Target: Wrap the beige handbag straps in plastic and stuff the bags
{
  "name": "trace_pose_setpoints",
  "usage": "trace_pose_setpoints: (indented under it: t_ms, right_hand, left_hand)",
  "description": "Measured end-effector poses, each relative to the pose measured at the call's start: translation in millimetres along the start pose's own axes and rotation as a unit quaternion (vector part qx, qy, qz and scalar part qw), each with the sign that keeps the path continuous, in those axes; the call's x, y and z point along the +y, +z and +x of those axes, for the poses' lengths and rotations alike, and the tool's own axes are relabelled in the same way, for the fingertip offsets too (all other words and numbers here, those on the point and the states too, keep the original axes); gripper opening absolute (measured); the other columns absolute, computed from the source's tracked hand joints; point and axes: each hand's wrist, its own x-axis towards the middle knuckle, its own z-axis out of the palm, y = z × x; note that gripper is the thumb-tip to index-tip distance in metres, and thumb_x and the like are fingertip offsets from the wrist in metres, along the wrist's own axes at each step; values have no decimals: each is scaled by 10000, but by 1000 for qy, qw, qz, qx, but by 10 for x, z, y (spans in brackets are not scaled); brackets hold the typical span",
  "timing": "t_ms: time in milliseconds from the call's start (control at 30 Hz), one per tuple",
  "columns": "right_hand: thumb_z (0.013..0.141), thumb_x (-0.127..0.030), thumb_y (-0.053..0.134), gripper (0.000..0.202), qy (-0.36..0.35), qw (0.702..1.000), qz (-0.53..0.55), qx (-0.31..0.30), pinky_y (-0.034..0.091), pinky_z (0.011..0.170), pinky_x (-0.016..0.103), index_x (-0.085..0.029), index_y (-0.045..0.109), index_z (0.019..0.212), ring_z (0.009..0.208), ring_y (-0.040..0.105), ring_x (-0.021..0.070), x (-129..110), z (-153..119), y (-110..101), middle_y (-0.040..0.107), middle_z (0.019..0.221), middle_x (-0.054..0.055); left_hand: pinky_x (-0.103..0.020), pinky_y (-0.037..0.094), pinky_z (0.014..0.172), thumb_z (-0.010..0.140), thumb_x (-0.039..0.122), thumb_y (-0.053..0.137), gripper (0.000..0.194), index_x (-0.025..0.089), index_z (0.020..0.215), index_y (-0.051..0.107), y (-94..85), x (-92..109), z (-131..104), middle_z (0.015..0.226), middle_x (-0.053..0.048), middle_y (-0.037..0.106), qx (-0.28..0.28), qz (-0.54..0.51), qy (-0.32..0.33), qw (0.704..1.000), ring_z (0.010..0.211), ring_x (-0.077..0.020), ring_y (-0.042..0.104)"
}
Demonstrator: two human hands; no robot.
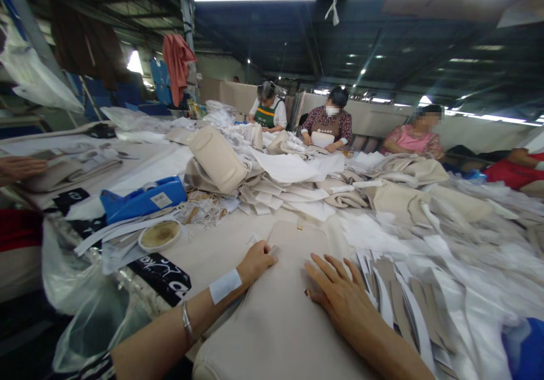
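A smooth beige leather-like piece, apparently a bag part (276, 323), stretches from the front edge toward the middle of the table. At its far end sits a small gold-coloured metal fitting (300, 227). My left hand (256, 262) rests over its left side with fingers curled and thumb pressed to the forefinger. A small pale bit shows at those fingertips, too small to name. My right hand (340, 284) lies on the right side of the piece, fingers spread, holding nothing.
To the left are a blue tape dispenser (144, 197), a round dish (160, 235) and tags with strings (206, 207). A boxy beige bag (219, 159) tops a heap of white sheets. Cut strips (395, 295) lie right. Several co-workers sit across the table; another person's hand (21, 167) reaches in left.
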Motion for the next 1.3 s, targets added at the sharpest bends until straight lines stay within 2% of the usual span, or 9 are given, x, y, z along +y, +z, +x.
trace_pose_setpoints:
  t_ms: [100,267,433,600,767,867,1000,1133,1300]
  right_hand:
    - [937,-395,523,518,-52,998,39,-28,192,1162,593,-321,433,1441,1423,307,313,-109,68,-32,343,1553,15]
    - [982,-472,403,535,-91,986,95,-100,261,1153,558,-364,304,1496,1436,294,278,-145,136,107,301,1566,-26]
    - [970,-505,418,546,-98,984,99,-111,266,1149,552,-358,329,1489,1436,293,291,-139,145,85,308,1564,-10]
    - [975,-507,403,545,-104,982,99,-119,266,1138,557,-366,312,1494,1435,292,296,-164,156,43,301,1568,-5]
    - [976,-498,405,547,-111,982,105,-110,266,1132,550,-364,306,1497,1431,296,300,-153,149,80,308,1569,5]
    - [981,-523,379,549,-113,983,102,-108,267,1130,552,-353,310,1498,1431,294,308,-149,144,88,305,1570,-3]
    - [983,-515,384,547,-113,983,97,-104,273,1127,545,-343,314,1498,1427,299,309,-145,145,93,308,1568,-8]
    - [975,-514,415,559,-117,983,100,-101,282,1126,529,-334,321,1496,1422,310,310,-140,149,102,315,1567,-4]
    - [976,-485,437,549,-119,984,99,-90,287,1123,518,-335,330,1493,1412,329,312,-145,145,109,334,1558,4]
  left_hand:
    - [-225,298,524,684,103,625,212,195,663,435,-9,-36,-7,584,81,432,5,1,16,1000,582,-105,433]
    - [-237,333,597,702,103,570,193,210,709,409,-23,-85,-73,638,76,427,27,14,62,998,641,-118,429]
    - [-253,356,648,724,63,501,217,228,782,372,-28,-95,-150,672,78,407,47,35,90,994,660,-131,430]
    - [-263,366,665,702,21,469,252,229,815,381,-44,-81,-130,680,75,396,47,77,107,990,667,-142,440]
    - [-293,390,784,694,21,477,224,206,816,443,-170,-8,-177,824,14,459,45,139,125,981,829,-170,477]
    - [-293,396,752,720,142,569,182,197,869,480,-319,51,-383,840,10,482,8,163,118,979,814,-178,494]
    - [-265,357,588,743,345,618,354,205,1037,478,-501,104,-767,695,66,491,-83,171,83,978,626,-156,494]
    - [-254,346,573,771,336,555,450,201,1183,433,-603,158,-1036,726,59,509,-123,179,45,975,603,-143,492]
    - [-232,351,540,730,331,594,665,239,1343,356,-641,218,-1159,836,42,511,-146,158,17,976,578,-114,474]
